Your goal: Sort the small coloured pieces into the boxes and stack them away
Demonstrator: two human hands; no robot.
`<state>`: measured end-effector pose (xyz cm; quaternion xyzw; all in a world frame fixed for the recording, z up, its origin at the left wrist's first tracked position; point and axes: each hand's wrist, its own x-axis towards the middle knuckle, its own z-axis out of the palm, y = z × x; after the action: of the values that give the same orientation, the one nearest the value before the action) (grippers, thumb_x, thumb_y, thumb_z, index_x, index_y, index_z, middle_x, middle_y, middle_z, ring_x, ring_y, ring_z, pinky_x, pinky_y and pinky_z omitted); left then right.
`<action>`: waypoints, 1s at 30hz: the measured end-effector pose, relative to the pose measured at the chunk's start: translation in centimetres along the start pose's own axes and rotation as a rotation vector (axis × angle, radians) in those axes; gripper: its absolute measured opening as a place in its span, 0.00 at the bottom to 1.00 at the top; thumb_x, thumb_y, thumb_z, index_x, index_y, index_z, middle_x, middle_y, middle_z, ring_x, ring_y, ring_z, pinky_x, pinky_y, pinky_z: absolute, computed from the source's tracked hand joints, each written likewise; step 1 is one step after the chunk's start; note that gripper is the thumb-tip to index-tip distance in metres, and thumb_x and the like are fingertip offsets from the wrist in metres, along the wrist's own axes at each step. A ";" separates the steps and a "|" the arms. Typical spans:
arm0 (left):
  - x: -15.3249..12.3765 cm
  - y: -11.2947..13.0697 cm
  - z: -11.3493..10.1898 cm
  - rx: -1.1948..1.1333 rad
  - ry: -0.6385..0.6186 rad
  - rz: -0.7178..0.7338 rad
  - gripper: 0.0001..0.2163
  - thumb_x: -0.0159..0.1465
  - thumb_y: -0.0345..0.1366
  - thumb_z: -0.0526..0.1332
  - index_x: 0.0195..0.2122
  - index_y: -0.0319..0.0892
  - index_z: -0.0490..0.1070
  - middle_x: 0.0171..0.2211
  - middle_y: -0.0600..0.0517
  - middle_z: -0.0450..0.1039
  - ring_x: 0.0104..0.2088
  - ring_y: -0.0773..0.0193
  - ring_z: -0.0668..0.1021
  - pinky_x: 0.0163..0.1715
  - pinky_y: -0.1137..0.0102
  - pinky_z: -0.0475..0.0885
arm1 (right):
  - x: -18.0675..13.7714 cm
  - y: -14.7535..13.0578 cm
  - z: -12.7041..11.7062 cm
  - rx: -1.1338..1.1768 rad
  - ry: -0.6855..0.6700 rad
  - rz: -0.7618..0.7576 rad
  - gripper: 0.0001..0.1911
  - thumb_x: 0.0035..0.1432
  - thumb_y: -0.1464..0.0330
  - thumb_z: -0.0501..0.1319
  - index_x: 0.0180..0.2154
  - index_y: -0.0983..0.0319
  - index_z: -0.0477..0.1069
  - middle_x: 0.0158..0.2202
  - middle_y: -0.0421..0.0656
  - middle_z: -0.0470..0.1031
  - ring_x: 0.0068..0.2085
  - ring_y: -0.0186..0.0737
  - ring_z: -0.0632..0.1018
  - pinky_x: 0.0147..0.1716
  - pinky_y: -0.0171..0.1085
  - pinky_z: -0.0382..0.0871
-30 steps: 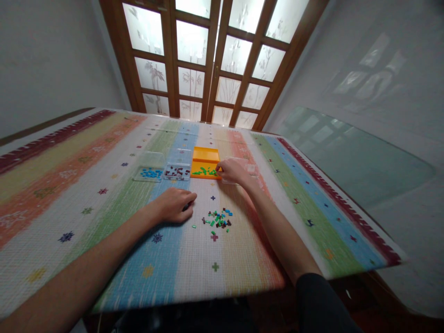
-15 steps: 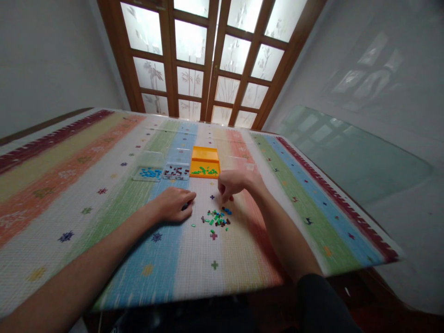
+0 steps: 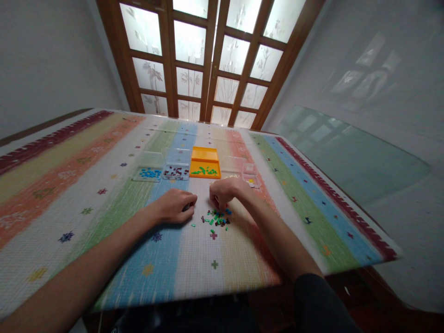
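Note:
A small pile of loose pieces [image 3: 217, 219], green, blue and dark, lies on the striped table mat [image 3: 104, 203]. My right hand [image 3: 224, 192] hovers over the far edge of the pile, fingers curled down in a pinch onto the pieces. My left hand [image 3: 175, 205] rests on the mat just left of the pile, fingers curled over a small dark thing. Beyond the hands stand an orange tray [image 3: 205, 167] with green pieces, a clear tray [image 3: 177, 170] with dark pieces and a clear tray [image 3: 149, 171] with blue pieces.
Further clear trays [image 3: 243, 170] sit right of the orange one. Wooden glazed doors [image 3: 208, 60] stand behind the table. The mat's front edge [image 3: 194, 296] is close to my body, and its right edge drops to a glass surface [image 3: 347, 157].
My right hand has come back from the orange tray to the pile of loose pieces, and its fingers now reach down into it. My left hand has stayed in place.

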<state>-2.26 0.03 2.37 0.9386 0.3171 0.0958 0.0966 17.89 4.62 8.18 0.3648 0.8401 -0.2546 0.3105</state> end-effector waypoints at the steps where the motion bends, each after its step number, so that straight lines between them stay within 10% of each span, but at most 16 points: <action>1: 0.0 0.1 -0.1 -0.022 -0.005 0.002 0.07 0.60 0.34 0.52 0.28 0.41 0.68 0.27 0.49 0.74 0.26 0.63 0.72 0.28 0.69 0.63 | 0.0 0.1 0.0 0.007 0.013 -0.006 0.07 0.44 0.80 0.69 0.23 0.62 0.79 0.16 0.33 0.71 0.22 0.30 0.72 0.24 0.30 0.61; 13: -0.2 1.5 -1.2 -0.207 -0.222 -0.007 0.11 0.56 0.43 0.66 0.27 0.42 0.68 0.21 0.55 0.69 0.22 0.66 0.68 0.23 0.69 0.58 | 0.2 0.4 -0.1 -0.059 0.003 0.006 0.06 0.46 0.77 0.71 0.30 0.64 0.82 0.22 0.37 0.76 0.26 0.34 0.73 0.28 0.33 0.61; 30: 0.3 -1.7 1.4 0.127 0.013 -0.039 0.13 0.72 0.38 0.50 0.34 0.41 0.69 0.30 0.48 0.75 0.30 0.61 0.76 0.28 0.69 0.62 | -0.9 1.4 0.1 0.016 0.269 -0.194 0.08 0.54 0.73 0.69 0.38 0.63 0.81 0.30 0.39 0.79 0.28 0.31 0.72 0.28 0.29 0.61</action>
<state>-2.62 1.37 0.68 0.9358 0.3415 0.0796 0.0367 19.49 5.00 8.44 0.3151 0.9033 -0.2392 0.1662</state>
